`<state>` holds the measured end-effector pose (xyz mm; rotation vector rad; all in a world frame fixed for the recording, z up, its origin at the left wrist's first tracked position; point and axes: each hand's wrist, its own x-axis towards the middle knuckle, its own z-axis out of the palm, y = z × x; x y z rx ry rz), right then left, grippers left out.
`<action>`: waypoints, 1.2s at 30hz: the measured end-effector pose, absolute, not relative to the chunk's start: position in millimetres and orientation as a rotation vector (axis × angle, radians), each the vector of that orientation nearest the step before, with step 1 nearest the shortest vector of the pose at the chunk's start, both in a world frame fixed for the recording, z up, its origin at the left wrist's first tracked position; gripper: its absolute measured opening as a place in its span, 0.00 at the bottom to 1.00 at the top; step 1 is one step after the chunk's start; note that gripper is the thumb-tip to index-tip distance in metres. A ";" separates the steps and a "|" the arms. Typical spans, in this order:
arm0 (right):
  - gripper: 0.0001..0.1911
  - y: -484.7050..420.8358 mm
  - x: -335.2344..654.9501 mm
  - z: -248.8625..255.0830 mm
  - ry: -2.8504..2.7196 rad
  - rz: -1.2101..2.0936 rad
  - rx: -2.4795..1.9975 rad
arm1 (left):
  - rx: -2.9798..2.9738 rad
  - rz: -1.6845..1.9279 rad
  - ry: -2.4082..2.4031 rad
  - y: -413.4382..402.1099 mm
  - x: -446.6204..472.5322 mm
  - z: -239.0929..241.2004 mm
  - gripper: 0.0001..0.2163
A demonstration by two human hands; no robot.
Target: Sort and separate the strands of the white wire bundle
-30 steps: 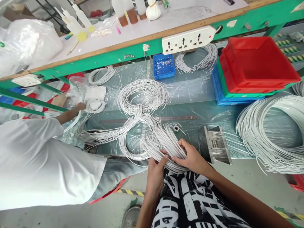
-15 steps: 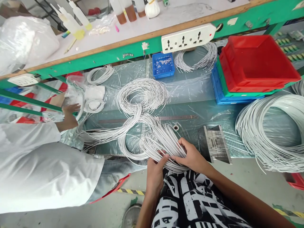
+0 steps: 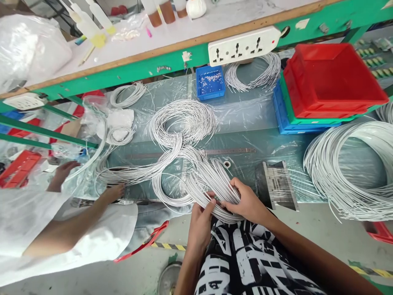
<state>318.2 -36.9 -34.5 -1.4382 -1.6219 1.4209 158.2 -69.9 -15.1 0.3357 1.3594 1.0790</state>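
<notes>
A thick bundle of white cables (image 3: 216, 178) lies at the table's front edge, bent into a loop toward my body. Around its left part my left hand (image 3: 201, 217) is closed, thumb on top of the strands. My right hand (image 3: 244, 200) grips the right side of the same bundle, thumb and fingers pressed round it. Beyond the hands, a coil of white cable (image 3: 184, 121) rests on the table, its strands crossing a second loop (image 3: 159, 190) to the left. A steel ruler (image 3: 230, 151) lies partly under the cables. Near my right hand stands a metal fixture (image 3: 276, 184).
Stacked red, green and blue bins (image 3: 334, 82) stand at the right, beside a large cable coil (image 3: 313, 164). A blue tray (image 3: 210, 83) holds small pieces. Above runs a shelf with a power strip (image 3: 244, 44). At left, a co-worker's hand (image 3: 115, 191) touches cable ends.
My hands stay on the cable bundle with almost no movement. The co-worker's arms have shifted: one hand is now at the cable ends, another farther left.
</notes>
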 end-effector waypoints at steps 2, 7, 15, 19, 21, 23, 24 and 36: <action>0.18 -36.4 318.5 -34.9 -1.618 1.447 -1.416 | 0.395 1.089 1.354 -69.2 156.6 -15.7 0.14; 0.20 -37.2 316.6 -35.1 -1.612 1.494 -1.387 | 0.487 1.072 1.366 -67.7 152.3 -19.6 0.12; 0.18 -36.5 313.7 -32.6 -1.603 1.413 -1.425 | 0.484 1.023 1.361 -66.5 152.0 -18.3 0.14; 0.20 -34.9 314.7 -32.5 -1.631 1.483 -1.404 | 0.489 1.041 1.376 -64.0 151.3 -20.9 0.14; 0.22 -34.8 315.3 -32.1 -1.654 1.491 -1.423 | 0.500 1.035 1.379 -63.6 150.4 -22.2 0.15; 0.23 -34.7 315.6 -31.5 -1.664 1.481 -1.436 | 0.490 1.026 1.379 -63.7 149.4 -22.5 0.15; 0.22 -34.5 315.7 -31.2 -1.662 1.481 -1.426 | 0.482 1.024 1.378 -63.9 149.0 -22.3 0.15; 0.19 -33.7 316.1 -34.4 -1.597 1.454 -1.391 | 0.432 1.028 1.327 -64.7 150.0 -19.8 0.12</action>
